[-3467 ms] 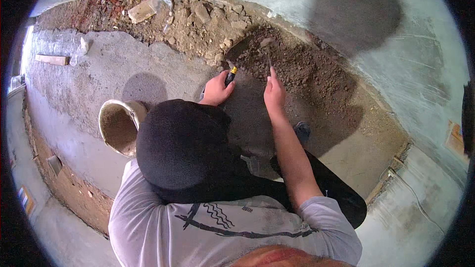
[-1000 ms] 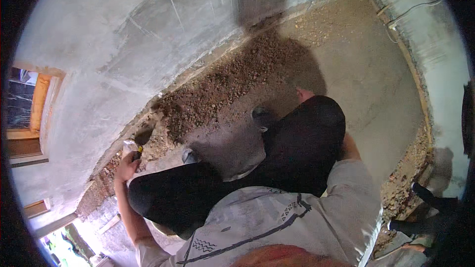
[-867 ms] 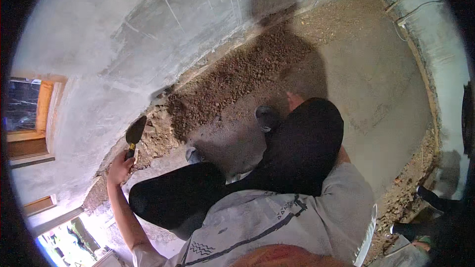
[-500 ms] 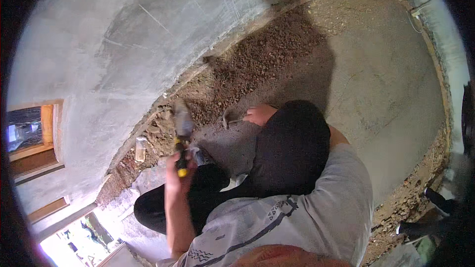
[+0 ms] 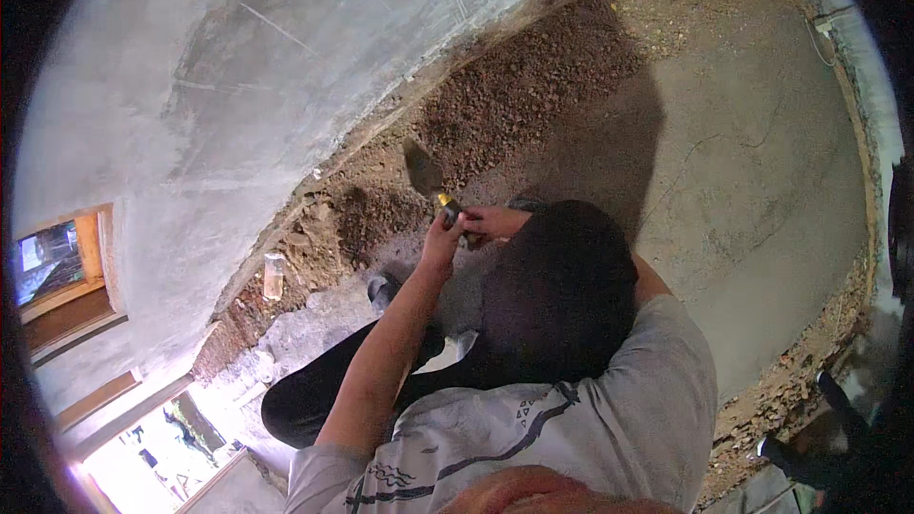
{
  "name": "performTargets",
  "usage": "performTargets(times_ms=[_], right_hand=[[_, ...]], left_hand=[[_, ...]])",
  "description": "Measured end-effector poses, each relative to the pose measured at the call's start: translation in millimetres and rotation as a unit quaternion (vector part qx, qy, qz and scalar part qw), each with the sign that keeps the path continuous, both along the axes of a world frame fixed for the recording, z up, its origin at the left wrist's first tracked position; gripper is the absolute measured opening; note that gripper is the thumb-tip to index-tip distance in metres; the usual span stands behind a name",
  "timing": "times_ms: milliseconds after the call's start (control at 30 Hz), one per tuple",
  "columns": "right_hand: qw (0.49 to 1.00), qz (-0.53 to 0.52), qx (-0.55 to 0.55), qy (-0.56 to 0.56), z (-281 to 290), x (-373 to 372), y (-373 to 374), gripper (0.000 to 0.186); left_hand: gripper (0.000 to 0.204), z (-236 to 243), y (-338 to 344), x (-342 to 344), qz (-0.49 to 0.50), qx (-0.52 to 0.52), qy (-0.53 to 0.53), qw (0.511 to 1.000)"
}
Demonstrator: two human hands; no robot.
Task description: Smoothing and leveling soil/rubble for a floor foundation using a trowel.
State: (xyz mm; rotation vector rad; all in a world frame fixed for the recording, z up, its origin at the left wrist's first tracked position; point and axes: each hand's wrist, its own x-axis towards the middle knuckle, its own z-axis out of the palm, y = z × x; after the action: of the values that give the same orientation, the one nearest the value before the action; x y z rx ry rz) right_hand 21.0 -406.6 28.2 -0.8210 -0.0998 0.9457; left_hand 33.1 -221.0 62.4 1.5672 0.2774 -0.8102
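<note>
The left hand (image 5: pixel 441 246) has its grip closed around the trowel (image 5: pixel 432 183), the right hand (image 5: pixel 497 221), grip unclear, is at the trowel's handle (image 5: pixel 450 212), and loose soil (image 5: pixel 533 86) lies right of its blade (image 5: pixel 420 165).

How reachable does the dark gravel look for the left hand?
Probably yes: the left hand holds a trowel close to the dark gravel, and nothing visible blocks the way between them.

Set on a flat grey-brown concrete floor (image 5: pixel 752 152). Bears dark crumbly soil (image 5: pixel 533 86) along the foot of the plaster wall (image 5: pixel 238 76); also, close to that wall, paler stony rubble (image 5: pixel 316 233) with a tan block (image 5: pixel 273 284) on it. Carries a grey shoe (image 5: pixel 383 293) farther out from the wall.
</note>
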Motion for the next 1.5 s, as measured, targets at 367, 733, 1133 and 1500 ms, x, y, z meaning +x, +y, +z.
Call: performTargets(times_ms=[367,733,1133,1500], right_hand=[[0.834,-0.146,-0.510,-0.149,-52,9,-99,0.065],[0.713,-0.079,-0.552,-0.426,31,37,-42,0.047],[0.663,-0.289,-0.673,-0.155,-19,66,-255,0.038],[0.696,-0.466,-0.540,0.081,-32,110,-272,0.041]], left_hand=[[0.075,139,61,-2,-0.427,0.247,-0.200,0.847],[0.068,229,197,-3,-0.332,0.510,-0.045,0.792],[0.064,225,142,7,-0.509,0.433,-0.128,0.733],[0.065,223,117,19,-0.541,0.417,-0.114,0.722]])
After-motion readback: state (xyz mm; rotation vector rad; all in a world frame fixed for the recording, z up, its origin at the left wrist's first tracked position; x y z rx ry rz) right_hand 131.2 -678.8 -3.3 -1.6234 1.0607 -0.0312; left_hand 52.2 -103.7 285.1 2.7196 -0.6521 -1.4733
